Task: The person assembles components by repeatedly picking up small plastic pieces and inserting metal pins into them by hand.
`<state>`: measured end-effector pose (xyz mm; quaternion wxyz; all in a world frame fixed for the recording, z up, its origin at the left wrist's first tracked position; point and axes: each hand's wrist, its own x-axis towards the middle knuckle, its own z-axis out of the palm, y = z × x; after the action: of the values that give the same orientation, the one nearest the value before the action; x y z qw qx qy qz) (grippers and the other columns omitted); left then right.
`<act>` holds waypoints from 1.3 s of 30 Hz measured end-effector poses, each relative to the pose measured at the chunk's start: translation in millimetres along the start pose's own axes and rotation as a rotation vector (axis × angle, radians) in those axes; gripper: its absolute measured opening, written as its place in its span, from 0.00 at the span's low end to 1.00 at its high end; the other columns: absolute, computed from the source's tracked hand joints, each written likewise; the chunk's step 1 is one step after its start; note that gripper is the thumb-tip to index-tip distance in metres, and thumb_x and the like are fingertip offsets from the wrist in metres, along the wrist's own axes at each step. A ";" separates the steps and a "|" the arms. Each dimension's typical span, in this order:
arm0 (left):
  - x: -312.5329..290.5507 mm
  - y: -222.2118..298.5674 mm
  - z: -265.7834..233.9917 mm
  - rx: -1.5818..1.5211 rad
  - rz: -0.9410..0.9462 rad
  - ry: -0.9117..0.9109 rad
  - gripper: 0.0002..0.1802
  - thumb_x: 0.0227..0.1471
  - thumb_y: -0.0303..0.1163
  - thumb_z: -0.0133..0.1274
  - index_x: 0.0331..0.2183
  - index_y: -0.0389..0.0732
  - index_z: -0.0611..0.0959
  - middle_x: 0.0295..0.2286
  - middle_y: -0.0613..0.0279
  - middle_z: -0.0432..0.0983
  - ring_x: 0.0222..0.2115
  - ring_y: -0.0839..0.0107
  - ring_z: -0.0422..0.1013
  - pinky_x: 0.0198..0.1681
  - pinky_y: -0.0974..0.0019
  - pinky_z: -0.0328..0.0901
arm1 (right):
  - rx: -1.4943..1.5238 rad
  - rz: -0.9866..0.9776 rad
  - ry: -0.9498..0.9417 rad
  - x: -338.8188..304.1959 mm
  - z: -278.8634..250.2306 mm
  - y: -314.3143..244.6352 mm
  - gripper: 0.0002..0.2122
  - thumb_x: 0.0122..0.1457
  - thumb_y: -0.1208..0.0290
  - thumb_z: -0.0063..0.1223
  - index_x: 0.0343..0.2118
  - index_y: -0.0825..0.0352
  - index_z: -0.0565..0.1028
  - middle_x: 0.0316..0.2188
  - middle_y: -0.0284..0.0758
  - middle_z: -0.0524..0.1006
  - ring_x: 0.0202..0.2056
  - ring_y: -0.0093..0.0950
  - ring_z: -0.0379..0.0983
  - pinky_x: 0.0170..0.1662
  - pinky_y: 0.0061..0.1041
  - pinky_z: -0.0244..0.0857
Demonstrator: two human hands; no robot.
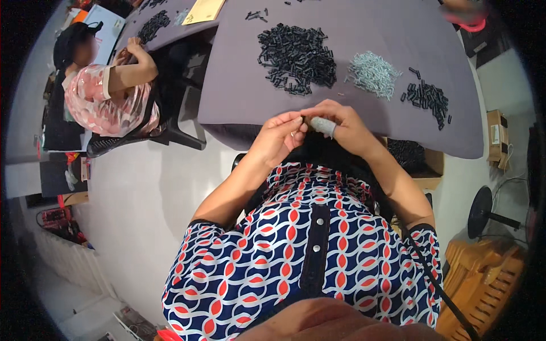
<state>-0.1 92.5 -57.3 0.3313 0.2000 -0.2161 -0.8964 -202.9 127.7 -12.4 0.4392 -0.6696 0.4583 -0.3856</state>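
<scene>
Two hands meet at the near edge of the grey cloth-covered counter (239,85): the left hand (278,136) and right hand (341,128), thumb wrapped in a grey sleeve, pinch one small dark piece (304,119). Beyond lie a heap of short black tubes (296,57) and pale metal bits (372,73).

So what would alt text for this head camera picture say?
Both hands, left hand and right hand, pinch a small dark piece together at the edge of a grey table bearing piles of black pieces and pale pieces.
</scene>
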 end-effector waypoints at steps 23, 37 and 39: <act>8.4 7.1 -25.6 0.410 0.276 0.123 0.08 0.61 0.32 0.52 0.40 0.38 0.80 0.29 0.66 0.78 0.25 0.80 0.72 0.29 0.78 0.67 | -0.885 -0.044 0.126 50.3 -9.5 2.2 0.12 0.47 0.83 0.55 0.36 0.67 0.73 0.33 0.42 0.73 0.38 0.46 0.73 0.40 0.41 0.67; 6.9 7.2 -17.0 0.521 0.267 0.141 0.08 0.61 0.31 0.51 0.40 0.38 0.79 0.28 0.68 0.78 0.26 0.81 0.72 0.31 0.77 0.67 | -0.931 -0.078 0.149 36.4 -20.5 5.3 0.10 0.46 0.83 0.55 0.34 0.67 0.73 0.32 0.42 0.72 0.36 0.45 0.72 0.39 0.41 0.67; 7.5 7.1 -16.4 0.538 0.274 0.135 0.08 0.61 0.31 0.51 0.40 0.38 0.79 0.28 0.68 0.78 0.26 0.82 0.72 0.30 0.78 0.66 | -0.996 -0.075 0.141 33.9 -21.1 5.2 0.11 0.45 0.84 0.54 0.34 0.67 0.72 0.32 0.42 0.72 0.37 0.45 0.72 0.40 0.41 0.67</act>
<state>6.5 78.3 -68.8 0.3979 0.3086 -0.4479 -0.7388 -214.2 89.4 -6.7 0.0201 -0.7862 0.5908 -0.1801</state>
